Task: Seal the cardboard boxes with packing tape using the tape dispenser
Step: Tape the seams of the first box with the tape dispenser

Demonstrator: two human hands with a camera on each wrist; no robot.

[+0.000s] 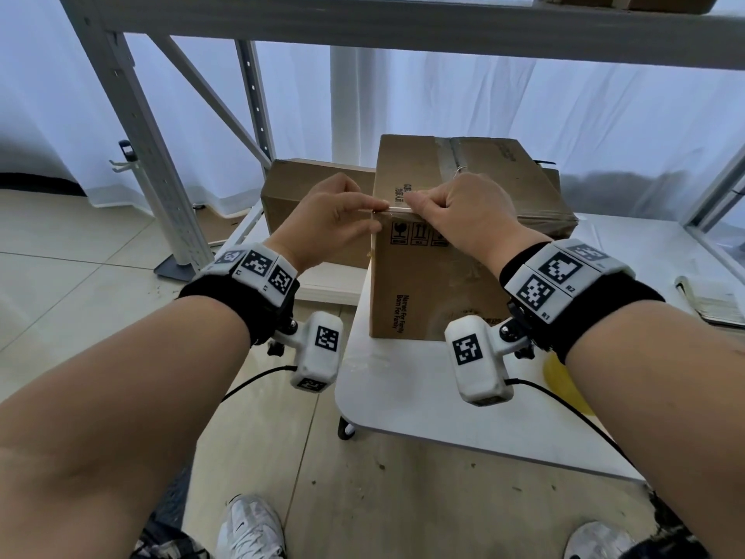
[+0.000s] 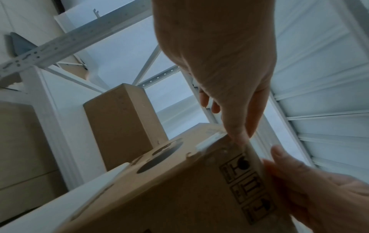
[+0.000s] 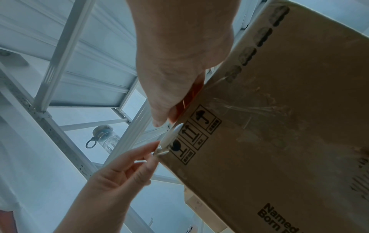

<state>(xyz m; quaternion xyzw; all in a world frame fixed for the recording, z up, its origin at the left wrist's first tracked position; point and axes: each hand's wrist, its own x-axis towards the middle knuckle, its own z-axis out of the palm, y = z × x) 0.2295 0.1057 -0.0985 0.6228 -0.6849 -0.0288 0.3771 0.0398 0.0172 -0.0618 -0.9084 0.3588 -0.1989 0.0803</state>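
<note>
Box (image 1: 435,276) stood on tabletop (image 1: 403,393). Tape strip (image 1: 393,211) pinched at box's upper front edge by left hand (image 1: 328,219) and right hand (image 1: 463,213). Top seam seen already taped. Dispenser not seen. Second box (image 1: 298,203) behind; its sealing cannot be judged.

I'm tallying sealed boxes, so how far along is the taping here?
Done: the front box on the white table already has clear tape along its top seam. In hand: the left hand and right hand pinch a strip of tape at its near top corner. Left: pressing that strip down; the box behind shows no tape from here. No dispenser is visible.
</note>
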